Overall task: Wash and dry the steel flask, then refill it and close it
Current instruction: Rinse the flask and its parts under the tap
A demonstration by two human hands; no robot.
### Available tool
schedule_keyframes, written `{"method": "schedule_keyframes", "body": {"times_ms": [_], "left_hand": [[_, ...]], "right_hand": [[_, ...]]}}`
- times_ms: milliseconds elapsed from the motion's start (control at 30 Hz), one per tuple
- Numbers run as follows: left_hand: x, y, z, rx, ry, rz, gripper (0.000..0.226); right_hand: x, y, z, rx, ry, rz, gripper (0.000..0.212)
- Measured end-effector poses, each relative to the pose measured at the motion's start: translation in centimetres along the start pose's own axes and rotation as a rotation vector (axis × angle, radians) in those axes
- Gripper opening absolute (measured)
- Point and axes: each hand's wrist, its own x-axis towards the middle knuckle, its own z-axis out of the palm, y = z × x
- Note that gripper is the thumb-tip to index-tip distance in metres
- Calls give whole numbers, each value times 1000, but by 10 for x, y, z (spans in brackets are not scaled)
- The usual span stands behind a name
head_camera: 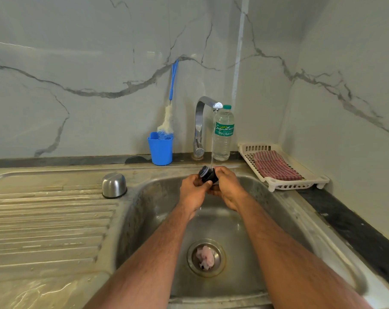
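Note:
Over the sink basin (265, 221), both my hands hold a small black flask stopper (207, 175) under the running stream from the tap (200, 123). My left hand (192, 192) grips its lower left side. My right hand (228, 186) curls round its right side. Water runs down over the stopper and drips below my hands. The steel cup lid of the flask (114, 185) stands upside down on the drainboard to the left. The flask body is not in view.
A plastic water bottle (223, 132) stands behind the tap. A blue cup (160, 148) holds a bottle brush (170, 112). A white rack (276, 186) with a checked cloth (276, 166) sits at right. Pink scraps lie in the drain (205, 257).

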Motion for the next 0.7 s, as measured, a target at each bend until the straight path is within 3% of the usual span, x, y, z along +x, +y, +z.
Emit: {"method": "schedule_keyframes", "body": {"times_ms": [200,400,700], "left_hand": [[-2,3,4,-43,-8,-14,25],[-4,7,6,-110,124,-7,40],[-8,9,7,-122,39,76,26]], "right_hand": [[0,-1,-2,-139,44,-36,26],[1,2,-7,-96,50,8,22],[-3,2,-13,13,-14,51,24]]}}
